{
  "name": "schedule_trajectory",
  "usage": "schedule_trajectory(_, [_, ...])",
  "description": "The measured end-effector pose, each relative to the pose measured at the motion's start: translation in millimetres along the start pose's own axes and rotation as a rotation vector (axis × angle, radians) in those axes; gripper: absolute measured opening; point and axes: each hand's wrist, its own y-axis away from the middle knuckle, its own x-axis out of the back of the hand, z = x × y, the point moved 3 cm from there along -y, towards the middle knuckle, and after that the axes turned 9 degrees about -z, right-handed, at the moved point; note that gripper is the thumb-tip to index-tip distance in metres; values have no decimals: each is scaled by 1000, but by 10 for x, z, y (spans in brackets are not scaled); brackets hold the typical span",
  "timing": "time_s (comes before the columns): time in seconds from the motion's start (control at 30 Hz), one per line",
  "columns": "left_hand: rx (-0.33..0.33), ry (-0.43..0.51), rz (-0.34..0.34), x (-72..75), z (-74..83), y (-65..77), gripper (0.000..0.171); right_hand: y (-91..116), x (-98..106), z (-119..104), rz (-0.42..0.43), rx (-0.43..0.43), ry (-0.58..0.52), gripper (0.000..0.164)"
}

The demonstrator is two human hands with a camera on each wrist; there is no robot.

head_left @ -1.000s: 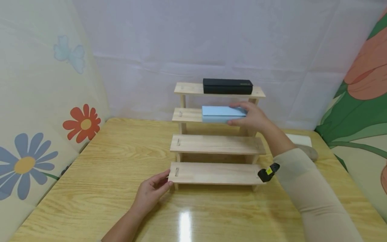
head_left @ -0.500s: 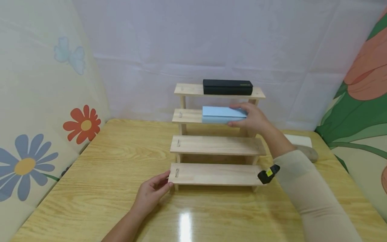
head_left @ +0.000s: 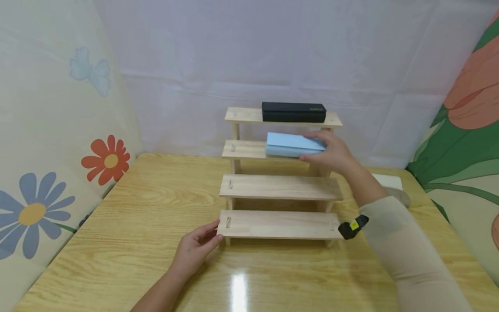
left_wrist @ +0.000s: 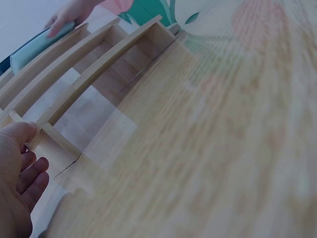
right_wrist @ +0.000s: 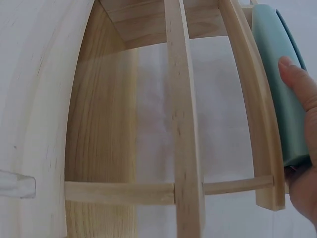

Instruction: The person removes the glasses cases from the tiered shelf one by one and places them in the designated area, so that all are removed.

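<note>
My right hand [head_left: 331, 151] grips the right end of a light blue glasses case [head_left: 288, 145], thumb at the front and fingers on top. The case is at the second-highest step of a four-step wooden display stand [head_left: 280, 224], its left end slightly raised. In the right wrist view, the case [right_wrist: 277, 84] lies along that step's front edge, with my thumb across it. My left hand [head_left: 195, 249] holds the left end of the lowest step. The left wrist view shows its thumb on the board's corner and the other fingers loosely bent.
A long black case [head_left: 293, 112] lies on the top step. Behind the right sleeve, a white object [head_left: 390, 181] and a grey rounded one [head_left: 401, 197] rest on the wooden table [head_left: 167, 182], partly hidden. Printed cloth walls stand at both sides.
The blue case has shifted a little to the right with my right hand, and its left end has come up slightly. My left hand stays at the lowest step.
</note>
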Motion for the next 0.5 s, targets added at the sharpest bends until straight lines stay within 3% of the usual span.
schedule_trajectory(0.5, [7,-3,1,-2,11,-1,42,211,174,171,36,-48,-40,73])
